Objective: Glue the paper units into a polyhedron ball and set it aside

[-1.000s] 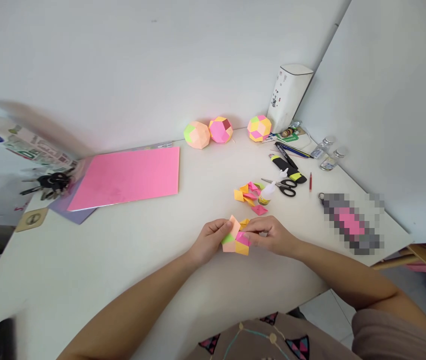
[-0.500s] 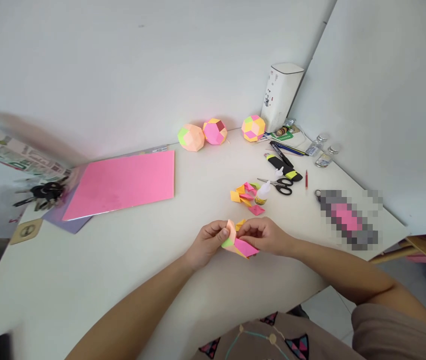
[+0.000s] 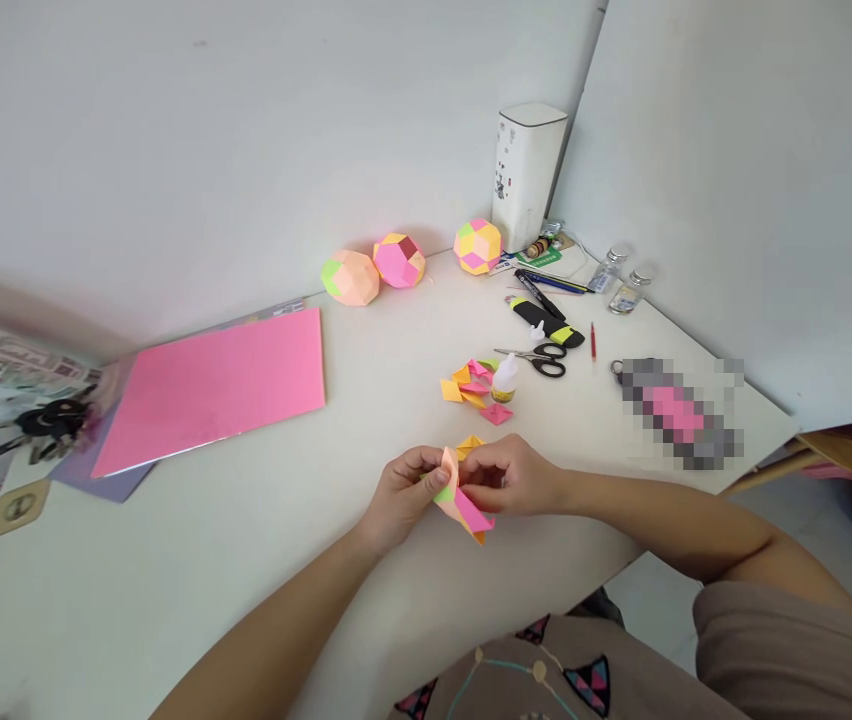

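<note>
Folded-paper assembly (image 3: 472, 511), with pink, peach, green and orange faces, is located between the two hands, over the near part of the white surface (image 3: 246, 530). The left hand (image 3: 403, 497) is clamped on its left side, thumb on the near face. The right hand (image 3: 520, 476) has curled fingers against its right side; the fingertips are partly hidden, so whether they grip cannot be told. An orange folded piece (image 3: 469, 446) lies just beyond the hands. Next is a cluster of folded pieces (image 3: 462, 386), with a glue bottle (image 3: 504, 382) upright beside it. Pink sheets (image 3: 216, 390) lie well to the left. Black-handled scissors (image 3: 549, 367) lie beyond the bottle, to the right. Along the wall rest three multicoloured paper balls: peach-green (image 3: 355, 280), pink (image 3: 397, 263) and yellow-pink (image 3: 478, 247). The first two touch; the third sits apart, near a white container (image 3: 528, 180).
</note>
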`<action>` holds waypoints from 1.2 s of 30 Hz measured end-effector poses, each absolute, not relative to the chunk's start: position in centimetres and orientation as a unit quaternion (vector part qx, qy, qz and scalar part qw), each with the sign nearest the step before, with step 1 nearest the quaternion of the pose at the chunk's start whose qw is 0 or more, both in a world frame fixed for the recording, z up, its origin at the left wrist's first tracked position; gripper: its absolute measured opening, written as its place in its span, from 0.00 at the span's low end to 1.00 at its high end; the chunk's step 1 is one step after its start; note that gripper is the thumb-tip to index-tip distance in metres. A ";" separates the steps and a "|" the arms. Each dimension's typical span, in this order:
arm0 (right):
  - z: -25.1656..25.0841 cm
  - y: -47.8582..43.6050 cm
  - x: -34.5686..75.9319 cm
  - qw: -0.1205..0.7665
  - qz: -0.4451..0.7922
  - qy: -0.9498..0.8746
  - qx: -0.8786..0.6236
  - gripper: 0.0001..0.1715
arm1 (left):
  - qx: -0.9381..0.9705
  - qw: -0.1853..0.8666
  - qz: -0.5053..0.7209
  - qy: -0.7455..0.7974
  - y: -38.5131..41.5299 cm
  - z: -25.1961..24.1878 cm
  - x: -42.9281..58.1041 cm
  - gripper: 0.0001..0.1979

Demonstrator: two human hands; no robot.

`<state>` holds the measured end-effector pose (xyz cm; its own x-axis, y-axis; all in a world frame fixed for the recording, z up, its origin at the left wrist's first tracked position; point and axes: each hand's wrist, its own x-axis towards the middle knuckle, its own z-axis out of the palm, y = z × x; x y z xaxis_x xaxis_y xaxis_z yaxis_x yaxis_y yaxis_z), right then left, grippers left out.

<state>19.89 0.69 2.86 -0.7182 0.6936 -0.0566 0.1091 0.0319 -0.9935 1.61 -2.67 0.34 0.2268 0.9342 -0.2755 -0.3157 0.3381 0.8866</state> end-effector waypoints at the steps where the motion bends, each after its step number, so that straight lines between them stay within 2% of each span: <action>1: 2.7 0.7 19.9 0.235 0.626 -0.682 -0.295 0.05 | 0.359 0.695 0.449 0.432 -2.7 0.4 1.6 0.14; 9: 2.0 0.5 19.9 0.249 0.583 -0.708 -0.310 0.12 | 0.355 0.695 0.435 0.449 -2.6 0.6 1.7 0.15; 24: 2.8 0.9 19.8 0.199 0.641 -0.665 -0.328 0.09 | 0.366 0.691 0.431 0.450 -2.6 0.8 1.9 0.17; 29: 3.0 0.8 19.7 0.206 0.618 -0.669 -0.359 0.11 | 0.392 0.693 0.433 0.423 -2.5 0.9 2.0 0.16; 36: 2.9 0.8 19.8 0.196 0.657 -0.645 -0.337 0.13 | 0.384 0.705 0.432 0.411 -2.4 0.9 2.1 0.16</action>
